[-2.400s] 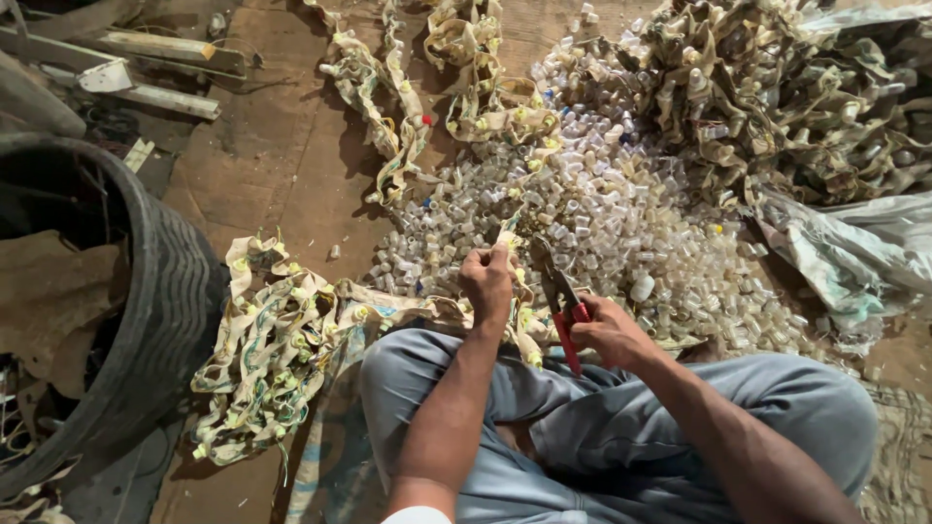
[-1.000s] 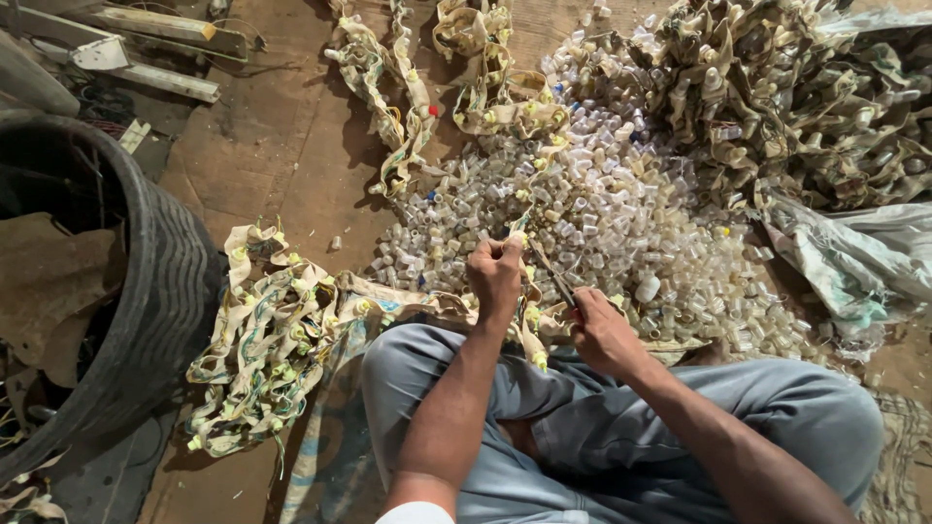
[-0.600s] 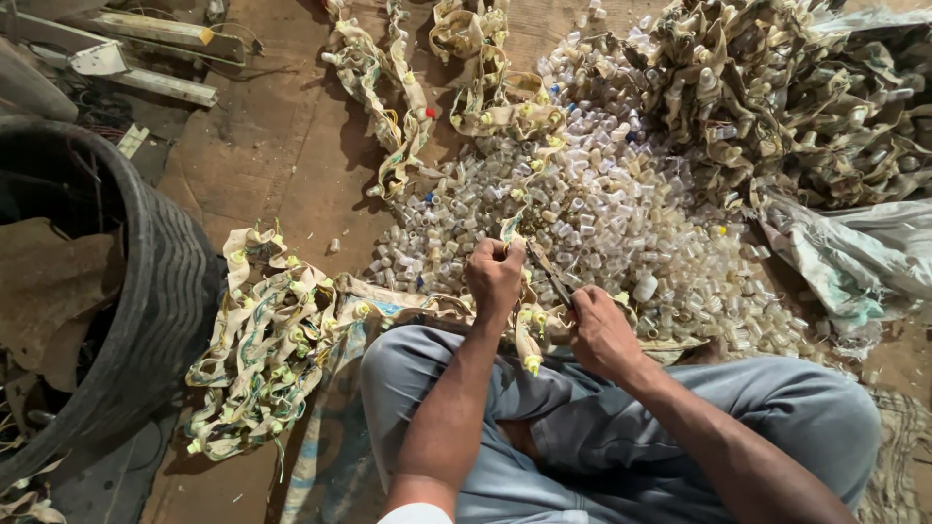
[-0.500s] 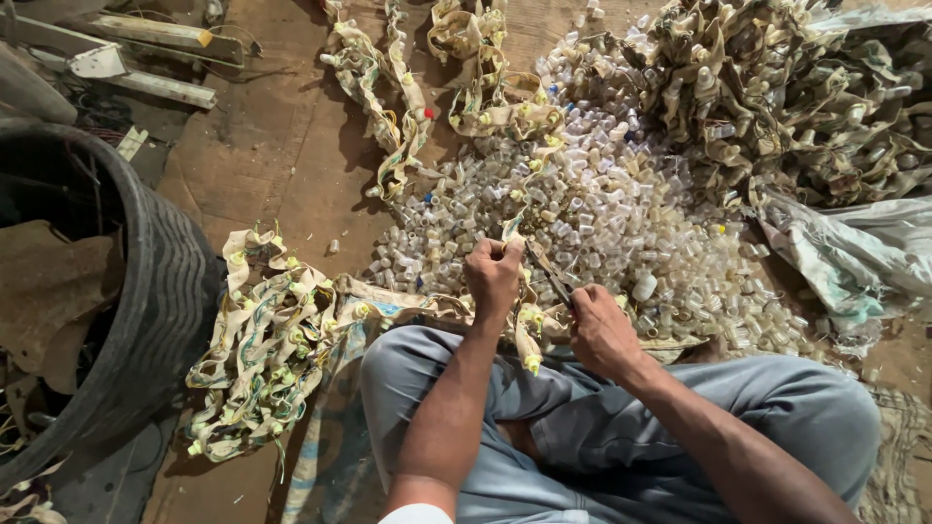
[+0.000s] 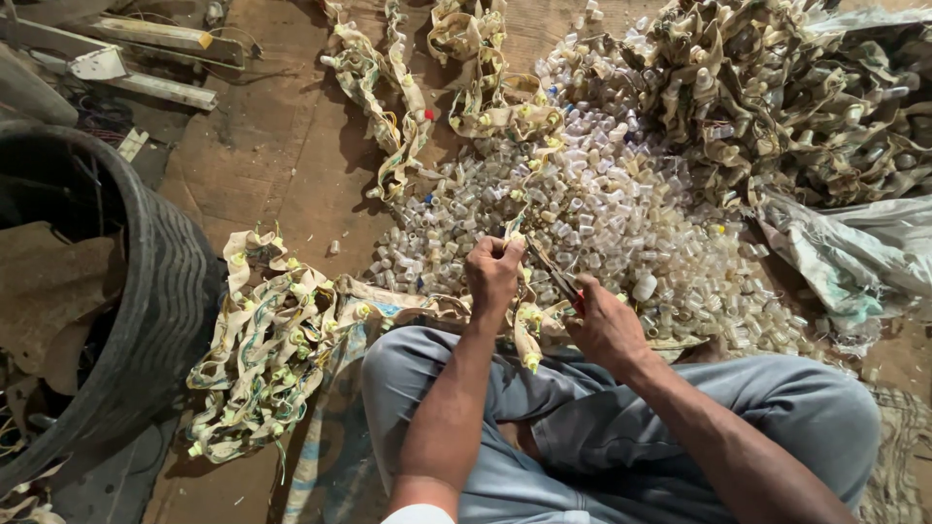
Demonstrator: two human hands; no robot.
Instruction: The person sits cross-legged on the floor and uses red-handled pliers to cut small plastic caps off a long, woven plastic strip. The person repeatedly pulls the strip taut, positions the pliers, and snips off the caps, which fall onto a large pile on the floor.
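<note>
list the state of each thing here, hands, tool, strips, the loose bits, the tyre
left hand: fisted, gripping a strip end
right hand: closed around the pliers
pliers: red-handled, tip pointing at the held strip
held strip: draped over the lap
strip pile: heaped on the floor, left of the knee
clear caps: loose, spread in a mound ahead
tyre: lying at the left, scraps inside

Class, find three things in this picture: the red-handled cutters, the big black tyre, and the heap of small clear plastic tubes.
red-handled cutters (image 5: 561,281), head view, on the dark blades above the right hand.
black tyre (image 5: 170,291), head view, on its ribbed tread.
heap of clear plastic tubes (image 5: 621,209), head view, on the middle of the pile.
</note>
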